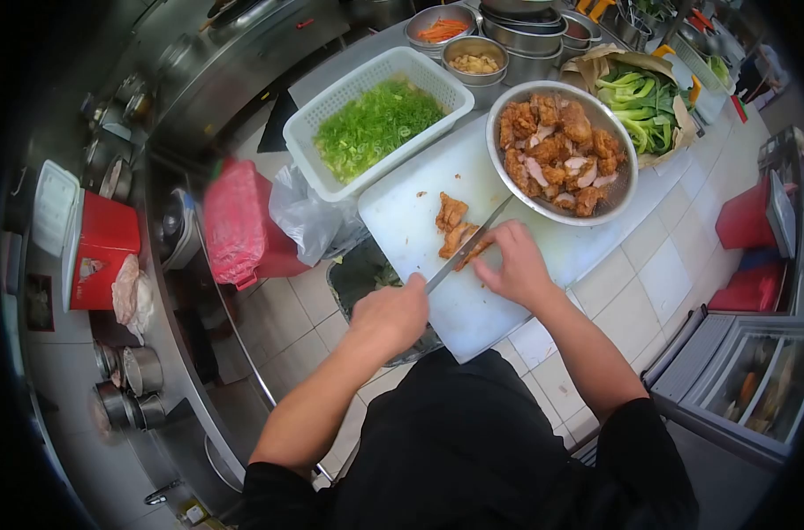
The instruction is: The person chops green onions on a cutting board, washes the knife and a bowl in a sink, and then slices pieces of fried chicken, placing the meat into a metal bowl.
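Note:
My left hand is wrapped round the handle of a kitchen knife, whose blade points away to the upper right over a white cutting board. Under and beside the blade lie pieces of browned fried chicken. My right hand has its fingers bent on a piece of chicken just right of the blade, holding it against the board. Just beyond that hand, a metal colander full of fried chicken, some pieces showing pale cut meat, rests on the board's far right.
A white basket of chopped green onion stands at the board's back left. Bowls of carrot strips and yellowish pieces sit behind, with leafy greens at the right. A lined bin is under the board's left edge.

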The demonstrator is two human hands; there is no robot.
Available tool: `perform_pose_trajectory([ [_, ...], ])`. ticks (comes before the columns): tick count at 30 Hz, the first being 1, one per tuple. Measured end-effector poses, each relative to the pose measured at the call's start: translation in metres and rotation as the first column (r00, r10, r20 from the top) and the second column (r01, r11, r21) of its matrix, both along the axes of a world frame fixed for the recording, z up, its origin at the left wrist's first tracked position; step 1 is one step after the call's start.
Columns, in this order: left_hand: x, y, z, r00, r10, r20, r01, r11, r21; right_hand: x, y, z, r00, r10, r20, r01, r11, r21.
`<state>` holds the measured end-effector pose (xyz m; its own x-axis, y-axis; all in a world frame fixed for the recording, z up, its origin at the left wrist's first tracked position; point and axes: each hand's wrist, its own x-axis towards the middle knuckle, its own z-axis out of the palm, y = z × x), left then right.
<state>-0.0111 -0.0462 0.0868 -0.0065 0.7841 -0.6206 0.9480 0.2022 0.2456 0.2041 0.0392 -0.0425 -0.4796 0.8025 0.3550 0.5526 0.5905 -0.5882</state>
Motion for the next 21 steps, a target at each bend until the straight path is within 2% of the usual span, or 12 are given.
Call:
perform_pose_trajectory([
  [2, -0.022, -0.015, 0.011, 0.996, 0.084, -0.025, -0.083, 0.996, 0.036, -0.002, -0.009, 0.011, 0.997, -0.063, 0.038, 0.062, 0.998, 0.016],
  [4, -0.044, -0.020, 0.011, 0.989, 0.132, -0.069, -0.124, 0.986, 0.114, -0.011, -0.004, 0.008, 0.991, 0.009, 0.130, -0.017, 0.998, 0.067],
  [6, -0.064, -0.018, -0.012, 0.980, 0.158, -0.120, -0.126, 0.964, 0.236, -0.025, 0.010, 0.005, 0.980, 0.093, 0.173, -0.111, 0.989, 0.099],
  [8, -0.081, -0.012, -0.048, 0.986, 0.151, 0.063, -0.158, 0.979, 0.126, -0.042, 0.028, 0.002, 0.968, 0.183, 0.173, -0.205, 0.972, 0.118],
  [9, -0.080, -0.008, -0.058, 0.977, 0.146, 0.155, -0.158, 0.985, 0.069, -0.050, 0.030, -0.002, 0.977, 0.147, 0.155, -0.168, 0.977, 0.128],
  [10, -0.067, -0.009, -0.044, 0.819, 0.407, 0.403, -0.357, 0.913, -0.197, -0.061, 0.029, -0.007, 0.984, 0.112, 0.135, -0.130, 0.982, 0.136],
  [11, -0.065, -0.017, -0.060, 0.682, 0.500, 0.534, -0.382, 0.866, -0.322, -0.071, 0.027, -0.012, 0.990, 0.081, 0.114, -0.096, 0.985, 0.142],
  [13, -0.055, -0.038, -0.098, 0.532, 0.544, 0.649, -0.410, 0.836, -0.365, -0.089, 0.018, -0.020, 0.998, -0.048, -0.050, 0.051, 0.996, 0.072],
  [15, -0.032, -0.045, -0.084, 0.431, 0.618, 0.658, -0.455, 0.778, -0.433, -0.105, 0.014, -0.020, 0.973, -0.147, -0.176, 0.158, 0.986, 0.054],
  [18, -0.025, -0.053, -0.066, 0.462, 0.607, 0.646, -0.496, 0.781, -0.379, -0.122, 0.012, -0.013, 0.925, -0.184, -0.332, 0.227, 0.969, 0.096],
  [21, -0.026, -0.053, -0.043, 0.548, 0.520, 0.655, -0.471, 0.839, -0.272, -0.114, 0.016, 0.032, 0.891, -0.165, -0.423, 0.263, 0.947, 0.184],
])
